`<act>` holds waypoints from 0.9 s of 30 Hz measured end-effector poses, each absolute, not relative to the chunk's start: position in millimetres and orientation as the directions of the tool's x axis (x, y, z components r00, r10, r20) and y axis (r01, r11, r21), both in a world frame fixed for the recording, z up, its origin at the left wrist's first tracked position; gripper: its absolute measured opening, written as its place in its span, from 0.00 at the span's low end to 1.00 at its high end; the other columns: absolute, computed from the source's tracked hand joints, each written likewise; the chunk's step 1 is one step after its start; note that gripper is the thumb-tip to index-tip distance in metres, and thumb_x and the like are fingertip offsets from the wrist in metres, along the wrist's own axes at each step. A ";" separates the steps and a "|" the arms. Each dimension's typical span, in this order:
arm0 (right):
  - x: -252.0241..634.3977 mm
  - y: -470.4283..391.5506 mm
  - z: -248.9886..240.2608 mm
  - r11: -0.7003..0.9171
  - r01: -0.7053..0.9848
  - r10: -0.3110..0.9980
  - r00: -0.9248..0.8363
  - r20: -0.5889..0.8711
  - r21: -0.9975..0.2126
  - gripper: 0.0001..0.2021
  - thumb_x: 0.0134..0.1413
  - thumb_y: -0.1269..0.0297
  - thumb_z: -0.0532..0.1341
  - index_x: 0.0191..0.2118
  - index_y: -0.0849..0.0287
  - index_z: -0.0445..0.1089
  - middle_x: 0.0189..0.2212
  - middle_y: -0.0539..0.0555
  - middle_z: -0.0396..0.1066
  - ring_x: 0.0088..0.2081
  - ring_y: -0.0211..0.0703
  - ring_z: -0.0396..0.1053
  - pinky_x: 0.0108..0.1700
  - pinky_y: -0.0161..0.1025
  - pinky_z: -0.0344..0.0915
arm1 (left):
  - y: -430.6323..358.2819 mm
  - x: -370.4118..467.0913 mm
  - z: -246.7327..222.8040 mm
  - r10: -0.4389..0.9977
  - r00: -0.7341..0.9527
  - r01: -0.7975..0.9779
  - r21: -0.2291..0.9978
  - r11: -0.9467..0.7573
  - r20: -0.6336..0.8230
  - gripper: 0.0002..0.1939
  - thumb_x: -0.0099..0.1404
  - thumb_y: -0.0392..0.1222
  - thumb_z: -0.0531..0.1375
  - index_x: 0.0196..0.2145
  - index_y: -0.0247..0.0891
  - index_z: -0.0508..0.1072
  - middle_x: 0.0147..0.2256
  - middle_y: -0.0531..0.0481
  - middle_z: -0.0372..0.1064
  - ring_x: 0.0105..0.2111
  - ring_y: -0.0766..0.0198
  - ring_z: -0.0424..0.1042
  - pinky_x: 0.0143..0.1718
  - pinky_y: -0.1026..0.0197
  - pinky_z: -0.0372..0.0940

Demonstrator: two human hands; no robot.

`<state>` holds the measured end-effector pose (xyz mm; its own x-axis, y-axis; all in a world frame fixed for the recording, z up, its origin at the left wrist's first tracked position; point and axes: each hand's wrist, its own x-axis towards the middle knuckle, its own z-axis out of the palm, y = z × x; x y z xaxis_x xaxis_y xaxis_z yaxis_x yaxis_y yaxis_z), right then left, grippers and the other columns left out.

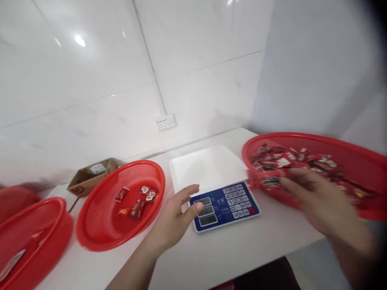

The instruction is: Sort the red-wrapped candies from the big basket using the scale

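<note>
My right hand [314, 197] pinches a red-wrapped snack packet [267, 180], held in front of the large red basket [302, 135] on the right; hand and packet are slightly blurred. Many small red packets [302, 159] lie in that basket. My left hand [178, 217] hovers at the lower left corner of the digital scale [225, 205], thumb and fingers apart, holding nothing. The scale has a bare white pan [208, 167] and a blue keypad panel. Left of my hand, a round red basket [99, 217] holds several small packets [137, 209].
Another red basket [57, 241] with a few wrapped items stands at the far left. Behind the middle basket sits an open cardboard box [87, 181]. A wall socket [165, 122] is fixed to the tiled wall behind the white table [229, 249].
</note>
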<state>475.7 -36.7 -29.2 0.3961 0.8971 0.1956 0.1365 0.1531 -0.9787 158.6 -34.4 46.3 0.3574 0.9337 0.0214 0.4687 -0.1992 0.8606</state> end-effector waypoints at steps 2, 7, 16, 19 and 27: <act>433.7 -37.4 -4.6 0.153 0.011 0.928 0.341 0.148 -0.988 0.13 0.40 0.53 0.67 0.32 0.50 0.68 0.29 0.48 0.70 0.32 0.44 0.68 0.35 0.43 0.67 | -34.3 184.4 41.1 0.904 0.428 0.310 0.939 -0.148 0.001 0.26 0.60 0.49 0.56 0.55 0.43 0.60 0.54 0.43 0.63 0.52 0.55 0.63 0.52 0.50 0.58; 389.4 -33.5 12.2 0.152 -0.222 0.986 0.102 0.132 -0.963 0.12 0.41 0.57 0.67 0.31 0.57 0.67 0.27 0.47 0.69 0.31 0.37 0.67 0.35 0.36 0.66 | -22.1 223.8 29.8 0.883 0.468 -0.019 1.000 -0.008 0.016 0.19 0.58 0.46 0.59 0.46 0.39 0.66 0.42 0.46 0.70 0.40 0.61 0.70 0.40 0.57 0.66; 389.1 -22.9 4.1 0.002 -0.044 0.994 -0.112 0.007 -0.999 0.13 0.44 0.53 0.62 0.30 0.59 0.68 0.25 0.48 0.67 0.28 0.36 0.66 0.29 0.34 0.66 | -16.0 218.2 11.0 0.932 0.357 -0.013 0.997 0.070 -0.061 0.14 0.55 0.46 0.61 0.38 0.38 0.68 0.31 0.52 0.70 0.28 0.67 0.69 0.31 0.63 0.65; 381.7 -8.1 1.4 -0.002 -0.048 0.995 -0.096 0.003 -0.999 0.13 0.43 0.54 0.63 0.29 0.59 0.69 0.24 0.48 0.67 0.27 0.36 0.66 0.29 0.34 0.66 | -18.1 212.8 0.5 0.980 0.195 0.104 0.992 -0.068 0.047 0.20 0.59 0.48 0.58 0.47 0.41 0.62 0.37 0.49 0.69 0.34 0.64 0.69 0.35 0.60 0.65; 395.0 25.7 8.2 0.097 0.162 0.995 -0.017 0.096 -0.982 0.27 0.51 0.58 0.59 0.57 0.59 0.56 0.55 0.60 0.60 0.50 0.47 0.64 0.46 0.44 0.67 | -12.4 187.2 -7.0 0.941 -0.163 0.133 0.952 -0.276 0.296 0.24 0.58 0.49 0.59 0.51 0.47 0.60 0.47 0.48 0.64 0.41 0.64 0.66 0.39 0.61 0.64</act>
<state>395.0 25.7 8.2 -0.0175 0.9953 0.0957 0.1616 0.0972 -0.9820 187.2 -12.4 -7.0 -0.1635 0.9411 0.2961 0.1332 -0.2763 0.9518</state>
